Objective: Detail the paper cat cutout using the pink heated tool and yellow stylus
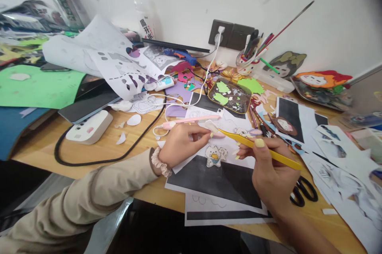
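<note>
My right hand (270, 166) grips a pair of yellow tweezers (253, 141), which points left. At the tweezers' tips is a small whitish piece (211, 126), thin and pale; its material is hard to make out. My left hand (186, 142) pinches at this piece with thumb and forefinger, a scrunchie (161, 162) around the wrist. Below the hands, a cut-out white cartoon cat (214, 156) lies on a black-printed sheet (215, 180). Behind the left fingers, a pink straight stick-like tool (193, 120) with a white cord rests on papers.
A white power strip (89, 127) with a black cable sits at left. Scissors (304, 191) lie beside my right hand. Farther back are a dark tray (229, 95) with green scraps, a blue glue gun (182, 55), a pen cup (247, 65) and a bottle (145, 15).
</note>
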Demonstrator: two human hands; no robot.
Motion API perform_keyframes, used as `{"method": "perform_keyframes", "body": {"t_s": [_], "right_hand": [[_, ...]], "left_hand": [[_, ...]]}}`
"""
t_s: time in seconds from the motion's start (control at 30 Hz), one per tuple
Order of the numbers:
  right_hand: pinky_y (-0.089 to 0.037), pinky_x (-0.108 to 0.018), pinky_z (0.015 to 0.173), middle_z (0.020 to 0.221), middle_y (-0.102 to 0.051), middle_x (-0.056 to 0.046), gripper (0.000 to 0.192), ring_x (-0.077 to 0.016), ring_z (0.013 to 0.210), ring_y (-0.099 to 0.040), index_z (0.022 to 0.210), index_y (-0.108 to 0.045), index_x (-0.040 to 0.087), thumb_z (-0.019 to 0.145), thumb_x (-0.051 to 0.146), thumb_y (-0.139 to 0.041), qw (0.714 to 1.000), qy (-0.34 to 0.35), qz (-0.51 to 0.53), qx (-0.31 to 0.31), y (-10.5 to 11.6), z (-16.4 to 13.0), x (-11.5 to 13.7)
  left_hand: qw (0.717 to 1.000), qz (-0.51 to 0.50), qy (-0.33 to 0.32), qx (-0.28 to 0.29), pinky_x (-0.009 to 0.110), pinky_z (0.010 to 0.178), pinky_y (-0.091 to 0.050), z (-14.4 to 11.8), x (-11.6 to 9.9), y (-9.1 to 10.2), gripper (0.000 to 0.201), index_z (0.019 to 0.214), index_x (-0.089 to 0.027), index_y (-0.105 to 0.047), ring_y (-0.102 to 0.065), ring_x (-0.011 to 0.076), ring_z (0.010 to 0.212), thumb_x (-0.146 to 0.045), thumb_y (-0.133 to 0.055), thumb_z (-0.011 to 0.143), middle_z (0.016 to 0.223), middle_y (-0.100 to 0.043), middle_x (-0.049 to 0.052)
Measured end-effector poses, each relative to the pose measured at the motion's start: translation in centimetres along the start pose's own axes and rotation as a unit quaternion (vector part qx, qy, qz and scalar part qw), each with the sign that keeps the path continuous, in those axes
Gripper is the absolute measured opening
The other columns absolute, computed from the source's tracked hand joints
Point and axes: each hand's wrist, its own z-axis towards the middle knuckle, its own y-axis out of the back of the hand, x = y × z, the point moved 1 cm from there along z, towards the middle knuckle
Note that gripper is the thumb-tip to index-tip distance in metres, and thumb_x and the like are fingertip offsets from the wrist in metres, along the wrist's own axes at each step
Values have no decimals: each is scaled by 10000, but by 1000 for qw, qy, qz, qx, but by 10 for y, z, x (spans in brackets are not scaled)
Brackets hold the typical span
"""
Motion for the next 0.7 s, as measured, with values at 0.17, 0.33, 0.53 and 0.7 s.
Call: {"method": "perform_keyframes", "body": {"t_s": [0.17, 0.33, 0.53, 0.7], "right_hand": [[-469, -249, 489, 562, -563, 16, 112, -100, 481, -544, 679, -500, 175, 761, 247, -473, 1000, -6, 2, 4, 0, 1, 0], [-471, -242, 479, 559, -561, 18, 126, -95, 478, -543, 668, -508, 176, 760, 255, -474, 1000, -17, 1, -4, 1, 2, -2], [-469, -255, 474, 568, -564, 18, 104, -99, 471, -539, 676, -515, 171, 745, 248, -499, 998, -35, 46, -7, 2, 5, -7], [-460, -258, 470, 574, -566, 12, 91, -108, 475, -542, 697, -531, 163, 728, 249, -520, 997, -53, 60, -10, 6, 9, -10]], "left_hand": [[1000, -14, -1, -10, 182, 442, -371, 1, -3, 3, 194, 767, -198, -656, -496, 74, 507, -247, -469, 743, 625, -641, -12], [999, -35, 13, -8, 182, 455, -377, 1, -2, 3, 168, 760, -194, -659, -473, 70, 501, -250, -507, 714, 614, -635, -11], [997, -62, 34, -1, 184, 448, -370, 1, -2, 4, 161, 750, -188, -658, -458, 70, 494, -259, -520, 706, 597, -627, -9], [996, -90, 24, 9, 188, 392, -317, 2, 1, 6, 223, 724, -182, -652, -428, 63, 450, -327, -483, 736, 585, -620, -9]]}}
